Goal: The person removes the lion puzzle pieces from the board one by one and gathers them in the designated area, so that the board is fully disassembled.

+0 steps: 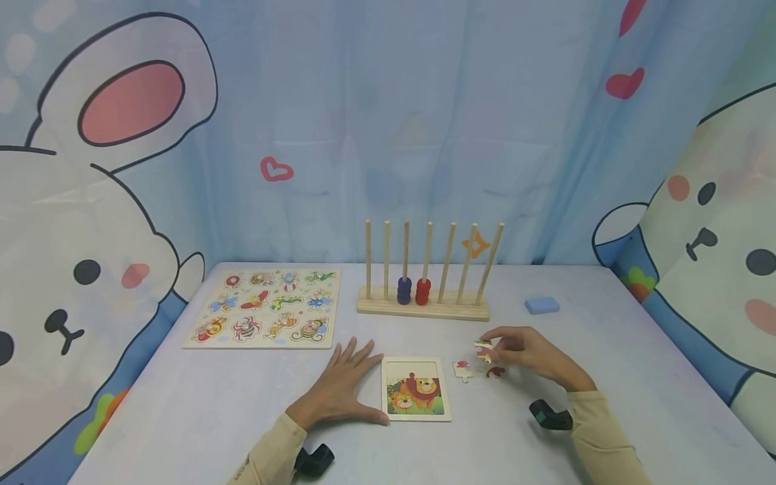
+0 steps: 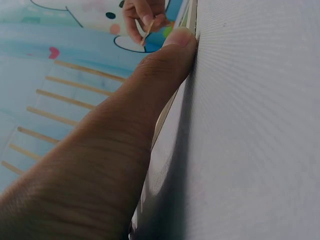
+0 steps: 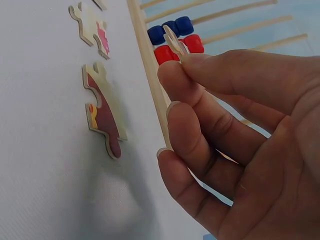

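Note:
A small framed jigsaw (image 1: 413, 368) lies flat, its lower part filled with a lion picture and its upper part bare. My left hand (image 1: 342, 391) rests beside its left edge with fingers spread; the thumb (image 2: 177, 45) is at the lower left corner. To the right of the frame, my right hand (image 1: 530, 351) pinches a jigsaw piece (image 3: 174, 41) between thumb and index finger, above the table. Below that hand lies a brown-and-cream piece (image 3: 105, 110), and left of it a piece with a pink print (image 1: 463, 370). An edge of another piece shows at the top in the right wrist view.
Behind the frame stands a wooden peg rack (image 1: 424, 310) with blue beads (image 1: 404, 291) and red beads (image 1: 423, 292). An insect puzzle board (image 1: 261, 340) lies at the back left, a blue block (image 1: 542, 305) at the back right. Printed curtains (image 1: 388, 135) hang behind the table.

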`<state>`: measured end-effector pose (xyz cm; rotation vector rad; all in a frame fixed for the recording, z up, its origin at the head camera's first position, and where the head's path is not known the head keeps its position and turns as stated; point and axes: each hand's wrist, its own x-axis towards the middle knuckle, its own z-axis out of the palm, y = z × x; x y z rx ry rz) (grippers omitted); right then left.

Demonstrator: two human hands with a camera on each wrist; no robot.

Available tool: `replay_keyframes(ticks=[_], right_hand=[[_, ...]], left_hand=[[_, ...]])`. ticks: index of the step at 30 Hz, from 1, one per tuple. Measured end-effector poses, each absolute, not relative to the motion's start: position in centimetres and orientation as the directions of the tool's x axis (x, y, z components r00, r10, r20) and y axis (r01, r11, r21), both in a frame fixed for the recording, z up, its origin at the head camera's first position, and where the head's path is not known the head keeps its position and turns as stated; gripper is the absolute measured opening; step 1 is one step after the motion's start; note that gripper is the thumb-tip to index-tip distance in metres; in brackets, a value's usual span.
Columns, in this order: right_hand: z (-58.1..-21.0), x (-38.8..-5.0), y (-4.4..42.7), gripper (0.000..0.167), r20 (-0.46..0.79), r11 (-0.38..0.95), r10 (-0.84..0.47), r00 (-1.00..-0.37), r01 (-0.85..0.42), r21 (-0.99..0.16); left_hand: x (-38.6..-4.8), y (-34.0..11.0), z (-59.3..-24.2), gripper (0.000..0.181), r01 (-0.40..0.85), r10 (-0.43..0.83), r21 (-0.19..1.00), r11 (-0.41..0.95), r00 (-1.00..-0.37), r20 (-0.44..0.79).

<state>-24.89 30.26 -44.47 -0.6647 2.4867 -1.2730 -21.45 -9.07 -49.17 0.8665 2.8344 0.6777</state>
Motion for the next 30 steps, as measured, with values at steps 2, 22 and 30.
replay_keyframes(ticks=[2,22,30], right_hand=[[-44.6,-25.0,30.5,0.038,-0.033,0.513,-0.507,-0.861,-0.271,-0.814],[-44.6,-24.9,32.9,0.039,-0.126,0.563,-0.472,-0.873,-0.189,-0.804],[-44.6,-24.7,33.8,0.041,-0.185,0.583,-0.449,-0.874,-0.13,-0.802]], left_hand=[[-21.4,-9.1,-49.2,0.106,0.508,0.553,0.443,0.739,-0.833,0.033],[-21.5,-9.1,-49.3,0.106,0.515,0.558,0.442,0.735,-0.829,0.038],[-21.5,-9.1,-49.4,0.106,0.521,0.561,0.436,0.734,-0.827,0.043]])
